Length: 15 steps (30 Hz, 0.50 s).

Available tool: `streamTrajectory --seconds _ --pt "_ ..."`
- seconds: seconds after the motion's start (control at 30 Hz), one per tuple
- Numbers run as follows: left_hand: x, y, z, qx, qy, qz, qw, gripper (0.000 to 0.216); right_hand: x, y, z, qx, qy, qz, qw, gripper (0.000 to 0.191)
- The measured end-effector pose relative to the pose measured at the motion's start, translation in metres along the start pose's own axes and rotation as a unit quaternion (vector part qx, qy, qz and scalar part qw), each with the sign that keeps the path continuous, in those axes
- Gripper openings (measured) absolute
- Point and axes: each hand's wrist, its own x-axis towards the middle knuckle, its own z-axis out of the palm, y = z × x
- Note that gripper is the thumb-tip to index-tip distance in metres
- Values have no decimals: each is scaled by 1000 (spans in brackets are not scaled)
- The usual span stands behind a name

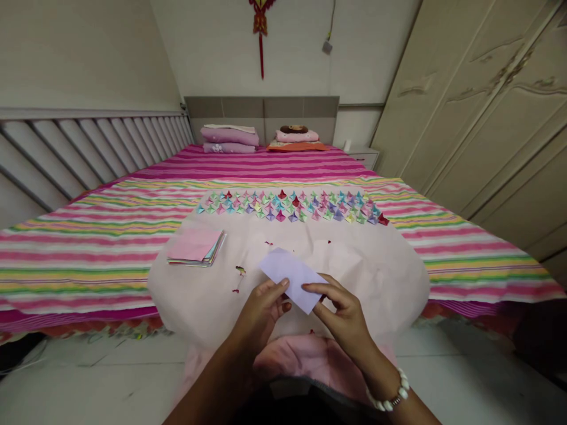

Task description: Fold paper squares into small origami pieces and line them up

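Note:
A pale lilac sheet of paper (290,273), four-sided and longer than it is wide, is held tilted above the pink cloth (199,301). My left hand (266,304) pinches its lower left edge, thumb on top. At its right end my right hand (339,304) grips it, with a finger lying on the upper face and the thumb by the lower corner. Whether the paper is folded in two I cannot tell. To the left lies a stack of coloured paper (195,245), pink on top. Several rows of small folded paper pieces (281,206) run along the cloth's far side.
Under the cloth is a bed with a striped cover (88,248). Pillows and folded bedding (230,139) lie by the headboard (261,112). A slatted rail (88,153) runs along the left, and a cream wardrobe (478,118) stands on the right.

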Motion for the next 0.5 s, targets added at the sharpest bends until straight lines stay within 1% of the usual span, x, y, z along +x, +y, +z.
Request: streamTrajectory --seconds 0.1,0.23,0.3,0.4,0.43,0.5 --pt "1 -2 -2 21 10 -2 1000 25 0 2 -2 5 -7 -9 1000 26" --pt "0 -1 0 41 43 -6 998 28 -1 7 -4 25 -21 -7 999 20" --pt "0 0 1 42 46 -7 998 27 -1 9 -4 44 -22 13 999 14" --pt "-1 0 2 41 34 -5 999 26 1 9 -4 81 -2 57 995 4" --pt "-1 0 2 43 28 -5 999 25 2 9 -4 93 7 75 993 4" --pt "-1 -2 3 55 15 -2 998 25 3 9 -4 115 22 107 987 11"
